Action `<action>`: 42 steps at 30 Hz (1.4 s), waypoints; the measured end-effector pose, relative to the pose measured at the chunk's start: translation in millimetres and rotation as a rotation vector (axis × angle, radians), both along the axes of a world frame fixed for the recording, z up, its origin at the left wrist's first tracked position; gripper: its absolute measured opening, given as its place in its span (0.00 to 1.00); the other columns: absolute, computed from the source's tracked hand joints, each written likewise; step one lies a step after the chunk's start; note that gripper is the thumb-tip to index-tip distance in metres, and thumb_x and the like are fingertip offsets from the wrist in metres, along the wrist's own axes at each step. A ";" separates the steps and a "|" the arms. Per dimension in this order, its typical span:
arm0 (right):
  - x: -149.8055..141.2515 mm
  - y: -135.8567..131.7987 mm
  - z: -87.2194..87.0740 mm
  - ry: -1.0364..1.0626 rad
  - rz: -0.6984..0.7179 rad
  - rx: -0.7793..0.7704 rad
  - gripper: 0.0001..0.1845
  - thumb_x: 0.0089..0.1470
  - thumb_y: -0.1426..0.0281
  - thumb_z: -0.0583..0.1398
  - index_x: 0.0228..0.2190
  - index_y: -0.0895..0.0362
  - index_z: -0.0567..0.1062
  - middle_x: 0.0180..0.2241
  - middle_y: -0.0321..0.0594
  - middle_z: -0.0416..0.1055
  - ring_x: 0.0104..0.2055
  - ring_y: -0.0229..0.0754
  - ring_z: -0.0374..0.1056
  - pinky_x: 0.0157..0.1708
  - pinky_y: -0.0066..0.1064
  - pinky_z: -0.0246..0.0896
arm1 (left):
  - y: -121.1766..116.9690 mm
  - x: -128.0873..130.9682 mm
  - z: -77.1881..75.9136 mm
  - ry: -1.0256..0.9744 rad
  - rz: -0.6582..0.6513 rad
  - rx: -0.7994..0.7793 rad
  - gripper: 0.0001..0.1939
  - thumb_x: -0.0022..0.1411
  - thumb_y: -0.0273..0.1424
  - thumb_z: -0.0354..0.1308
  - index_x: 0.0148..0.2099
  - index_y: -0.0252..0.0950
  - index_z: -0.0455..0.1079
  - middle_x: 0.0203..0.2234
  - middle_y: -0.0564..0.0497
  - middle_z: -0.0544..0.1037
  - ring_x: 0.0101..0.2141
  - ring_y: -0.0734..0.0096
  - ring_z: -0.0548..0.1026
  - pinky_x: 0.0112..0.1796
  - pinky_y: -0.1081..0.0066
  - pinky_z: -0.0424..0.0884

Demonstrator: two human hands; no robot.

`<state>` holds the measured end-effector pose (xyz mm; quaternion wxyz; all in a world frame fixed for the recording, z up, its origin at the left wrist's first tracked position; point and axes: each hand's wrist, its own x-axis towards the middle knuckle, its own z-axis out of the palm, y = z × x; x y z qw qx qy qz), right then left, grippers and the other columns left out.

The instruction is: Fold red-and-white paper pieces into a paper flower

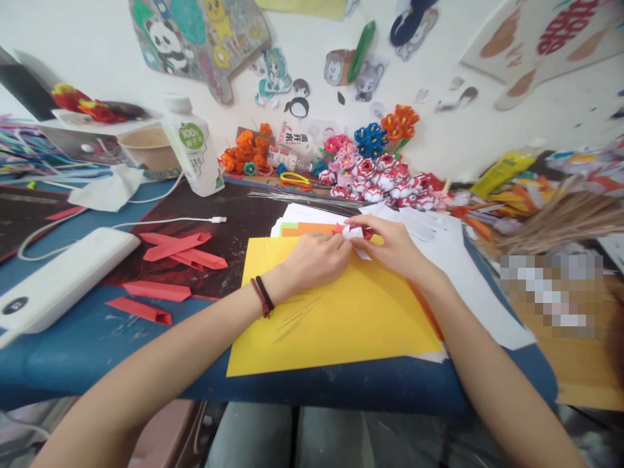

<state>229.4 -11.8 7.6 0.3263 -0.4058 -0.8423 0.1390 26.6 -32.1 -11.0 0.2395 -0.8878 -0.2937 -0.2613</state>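
Head cam, L hand (319, 259), R hand (390, 246) pinching red/wht paper (355, 233), part hidden, blooms (383, 177) behind, bottle (192, 149) L

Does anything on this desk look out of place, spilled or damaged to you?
A bottle lies on its side beside the orange flowers, and a crumpled tissue sits by the brown bowl; both look untidy. I see no spill.

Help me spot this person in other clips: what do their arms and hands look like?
Left hand: no glove; a black band and a dark red band at the wrist. Right hand: no glove or wristband. No sleeves show.
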 end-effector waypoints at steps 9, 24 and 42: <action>-3.5 -1.4 -2.6 -0.026 -0.035 0.074 0.16 0.59 0.65 0.59 0.49 0.53 0.74 0.43 0.41 0.77 0.38 0.42 0.72 0.42 0.34 0.68 | 1.7 -1.6 -1.2 -0.062 0.021 -0.062 0.11 0.67 0.26 0.46 0.35 0.33 0.69 0.25 0.50 0.74 0.22 0.70 0.70 0.21 0.68 0.52; -10.2 -13.0 5.8 -0.027 -0.221 -0.028 0.23 0.54 0.54 0.62 0.18 0.57 0.73 0.17 0.34 0.68 0.21 0.34 0.60 0.22 0.29 0.50 | 5.0 -1.9 -2.1 -0.273 0.180 -0.192 0.17 0.71 0.33 0.44 0.33 0.34 0.68 0.25 0.50 0.75 0.24 0.72 0.70 0.24 0.69 0.50; -16.4 -16.5 0.9 0.114 -0.246 -0.078 0.08 0.55 0.66 0.62 0.28 0.56 0.79 0.19 0.35 0.74 0.21 0.41 0.73 0.25 0.31 0.65 | -2.9 -0.7 9.6 0.048 0.135 0.126 0.11 0.71 0.25 0.44 0.42 0.35 0.69 0.37 0.47 0.75 0.40 0.62 0.70 0.38 0.62 0.60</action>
